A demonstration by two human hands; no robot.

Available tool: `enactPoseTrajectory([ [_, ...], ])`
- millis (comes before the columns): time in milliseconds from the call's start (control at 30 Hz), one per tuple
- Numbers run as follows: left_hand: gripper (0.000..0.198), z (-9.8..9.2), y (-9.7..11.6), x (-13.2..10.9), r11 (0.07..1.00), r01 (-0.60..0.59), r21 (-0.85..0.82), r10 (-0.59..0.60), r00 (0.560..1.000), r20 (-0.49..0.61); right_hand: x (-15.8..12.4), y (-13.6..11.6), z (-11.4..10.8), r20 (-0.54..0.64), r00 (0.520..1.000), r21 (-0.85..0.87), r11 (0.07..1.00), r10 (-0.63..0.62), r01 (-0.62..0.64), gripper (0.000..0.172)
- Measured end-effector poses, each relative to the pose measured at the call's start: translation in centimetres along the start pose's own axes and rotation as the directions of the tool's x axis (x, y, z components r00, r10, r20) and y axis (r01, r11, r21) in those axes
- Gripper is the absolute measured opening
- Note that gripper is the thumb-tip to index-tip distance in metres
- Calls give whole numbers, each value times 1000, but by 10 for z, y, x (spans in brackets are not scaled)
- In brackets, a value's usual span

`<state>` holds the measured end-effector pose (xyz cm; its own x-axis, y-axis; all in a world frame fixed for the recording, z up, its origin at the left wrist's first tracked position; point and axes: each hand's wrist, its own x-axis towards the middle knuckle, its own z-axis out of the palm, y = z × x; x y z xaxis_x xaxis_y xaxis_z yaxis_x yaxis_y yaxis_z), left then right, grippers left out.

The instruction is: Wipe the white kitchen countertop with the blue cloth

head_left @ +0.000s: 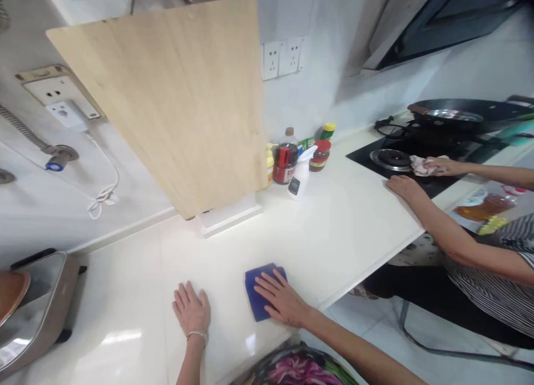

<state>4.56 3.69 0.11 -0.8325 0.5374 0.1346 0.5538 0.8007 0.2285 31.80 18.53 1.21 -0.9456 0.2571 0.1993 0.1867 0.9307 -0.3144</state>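
Observation:
My left hand lies flat on the white countertop, fingers stretched out, holding nothing. To its right my right hand rests palm-down with spread fingers on a blue cloth that lies near the counter's front edge. A large wooden cutting board stands upright in a white holder against the wall behind both hands.
Bottles and jars cluster by the wall beside the board. At the right another person leans one hand on the counter and holds a pink cloth on the black stove, near a burner and a wok. A metal appliance sits at the left.

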Motion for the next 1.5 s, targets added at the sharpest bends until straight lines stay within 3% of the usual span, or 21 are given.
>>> enactPoseTrajectory([
  [100, 66, 0, 3, 1, 1000, 13, -1, -13, 1000, 8, -13, -1, -3, -101, 984, -9, 989, 149, -150, 66],
  [233, 66, -1, 5, 2, 1000, 29, -9, -29, 1000, 7, -5, -1, -2, -158, 918, 59, 931, 365, -360, 62],
  [333, 67, -1, 5, 2, 1000, 26, -15, -26, 1000, -8, 11, 1, -7, -123, 863, 117, 871, 490, -478, 67],
  [433, 69, 0, 4, 4, 999, 28, -16, -28, 1000, -3, 26, 7, -18, -11, 838, 137, 831, 545, -539, 70],
  [500, 70, 0, 4, 5, 999, 31, -13, -31, 1000, 0, 34, 13, -25, 48, 824, 142, 813, 565, -565, 65],
  [667, 70, 0, 6, 5, 999, 33, -15, -33, 999, -10, 40, 18, -25, 106, 813, 180, 793, 573, -583, 33],
  [833, 67, 0, 6, 3, 999, 35, -15, -35, 999, -22, 29, 8, -20, 88, 840, 316, 785, 535, -533, 29],
  [933, 67, 0, 5, 3, 999, 50, -6, -50, 999, 5, 22, 23, -38, 91, 828, 392, 744, 554, -541, 20],
  [1033, 67, 0, 3, 3, 998, 58, -12, -58, 998, 24, 23, 50, -72, -17, 772, 446, 696, 635, -563, 18],
  [1133, 68, 0, 2, 3, 998, 65, -15, -65, 997, 31, 27, 73, -104, -276, 708, 474, 733, 651, -489, 20],
  [1167, 68, 0, 3, 3, 998, 67, -15, -66, 997, 35, 26, 77, -110, -353, 706, 446, 774, 614, -450, 21],
  [1233, 69, 0, 3, 4, 998, 64, -15, -64, 997, 40, 19, 80, -113, -398, 769, 343, 859, 500, -381, 28],
  [1300, 69, 0, 4, 4, 998, 60, -15, -59, 998, 35, 2, 78, -107, -256, 889, 273, 911, 379, -309, 31],
  [1367, 68, 0, 5, 4, 998, 55, -12, -55, 998, 25, -19, 75, -100, 12, 966, 326, 913, 256, -246, 27],
  [1433, 68, -1, 6, 3, 998, 55, -9, -55, 998, 22, -37, 75, -97, 173, 960, 442, 853, 221, -276, 26],
  [1500, 67, -1, 6, 3, 998, 56, -5, -56, 998, 26, -43, 80, -99, 142, 921, 510, 770, 362, -382, 35],
])
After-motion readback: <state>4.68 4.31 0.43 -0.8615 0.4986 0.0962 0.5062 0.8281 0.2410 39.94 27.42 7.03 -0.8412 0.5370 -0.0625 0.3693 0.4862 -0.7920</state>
